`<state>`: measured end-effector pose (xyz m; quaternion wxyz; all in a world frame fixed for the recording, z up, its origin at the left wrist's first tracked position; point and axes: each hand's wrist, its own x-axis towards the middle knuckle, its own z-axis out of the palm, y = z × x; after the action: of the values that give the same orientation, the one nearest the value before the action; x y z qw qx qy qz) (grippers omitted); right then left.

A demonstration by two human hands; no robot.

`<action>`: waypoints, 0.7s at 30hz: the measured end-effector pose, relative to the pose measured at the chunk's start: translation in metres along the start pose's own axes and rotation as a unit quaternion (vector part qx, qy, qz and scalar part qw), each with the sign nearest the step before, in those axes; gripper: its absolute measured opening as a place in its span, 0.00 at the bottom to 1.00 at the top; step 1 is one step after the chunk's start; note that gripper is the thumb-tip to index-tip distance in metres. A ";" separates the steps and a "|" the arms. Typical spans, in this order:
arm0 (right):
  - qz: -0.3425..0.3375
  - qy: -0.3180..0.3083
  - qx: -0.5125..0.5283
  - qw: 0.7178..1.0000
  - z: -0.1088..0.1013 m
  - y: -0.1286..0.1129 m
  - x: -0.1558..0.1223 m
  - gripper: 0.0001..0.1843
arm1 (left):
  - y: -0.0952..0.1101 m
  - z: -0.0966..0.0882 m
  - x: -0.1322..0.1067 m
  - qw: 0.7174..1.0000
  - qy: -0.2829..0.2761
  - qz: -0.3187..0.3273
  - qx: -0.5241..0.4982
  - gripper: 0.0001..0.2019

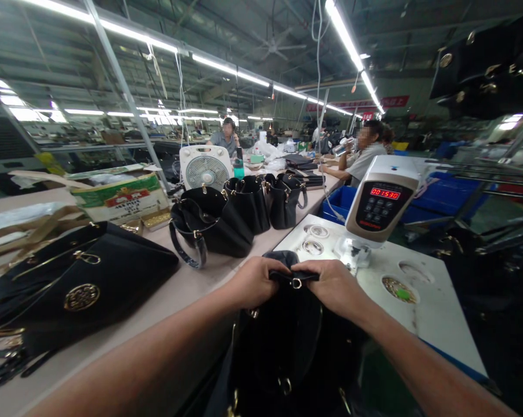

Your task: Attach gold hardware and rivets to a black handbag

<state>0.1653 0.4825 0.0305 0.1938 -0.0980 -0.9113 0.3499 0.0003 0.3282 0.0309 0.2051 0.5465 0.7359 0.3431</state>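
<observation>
A black handbag (278, 341) hangs between my arms at the near edge, its mouth facing up and gold hardware around the rim. My left hand (256, 282) pinches the far rim just left of a small gold ring (296, 283). On the other side of that ring, my right hand (333, 284) grips the same rim, thumb on top. To the right stands a white machine (385, 197) with a red digital display, mounted on a white worktop (430, 301) with round wells of small metal parts.
Several finished-looking black handbags (218, 226) stand on the table; another with a gold emblem (135, 260) lies at left. Behind are a box fan (207, 168), a cardboard carton (122, 197) and blue crates (443, 197). Seated people (361, 165) work farther back. Black bags hang upper right.
</observation>
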 end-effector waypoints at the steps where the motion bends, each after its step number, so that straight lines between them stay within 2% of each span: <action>1: 0.013 -0.044 0.020 0.999 -0.009 -0.004 -0.001 0.19 | 0.004 -0.004 0.000 0.997 -0.055 -0.032 -0.034 0.22; 3: 0.033 -0.150 0.060 0.986 -0.024 -0.008 -0.001 0.16 | 0.009 -0.011 0.001 0.977 -0.168 -0.074 -0.109 0.17; 5: 0.045 -0.259 0.113 0.958 -0.032 -0.003 -0.001 0.14 | 0.006 -0.010 0.004 0.941 -0.260 -0.103 -0.191 0.12; 6: 0.050 -0.301 0.142 0.942 -0.032 0.002 0.000 0.13 | 0.003 -0.007 0.006 0.921 -0.294 -0.117 -0.228 0.11; 8: 0.076 -0.340 0.202 0.915 -0.024 0.019 -0.002 0.16 | -0.010 0.005 0.010 0.888 -0.333 -0.142 -0.283 0.14; 11: 0.128 -0.298 0.266 0.908 0.001 0.045 -0.014 0.21 | -0.035 0.028 0.016 0.867 -0.341 -0.162 -0.326 0.16; 12: 0.133 -0.270 0.262 0.917 0.008 0.051 -0.019 0.21 | -0.044 0.035 0.018 0.865 -0.339 -0.168 -0.331 0.15; 14: 0.108 -0.200 0.202 0.953 0.015 0.057 -0.031 0.22 | -0.057 0.046 0.023 0.860 -0.347 -0.172 -0.333 0.15; 16: 0.031 -0.122 0.092 0.988 0.013 0.055 -0.040 0.30 | -0.063 0.053 0.032 0.848 -0.371 -0.171 -0.338 0.15; 17: -0.025 -0.093 0.032 0.995 0.009 0.052 -0.042 0.35 | -0.063 0.055 0.038 0.841 -0.386 -0.164 -0.341 0.15; 19: -0.155 -0.076 -0.084 0.981 -0.001 0.044 -0.043 0.39 | -0.062 0.060 0.049 0.835 -0.418 -0.122 -0.337 0.15; 21: -0.271 -0.098 -0.168 0.943 -0.008 0.036 -0.042 0.27 | -0.058 0.067 0.058 0.840 -0.440 -0.058 -0.311 0.16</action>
<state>0.2080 0.5006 0.0003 0.1716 0.1566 -0.9634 0.1340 -0.0114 0.3922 -0.0523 0.6859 0.5037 0.4532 0.2653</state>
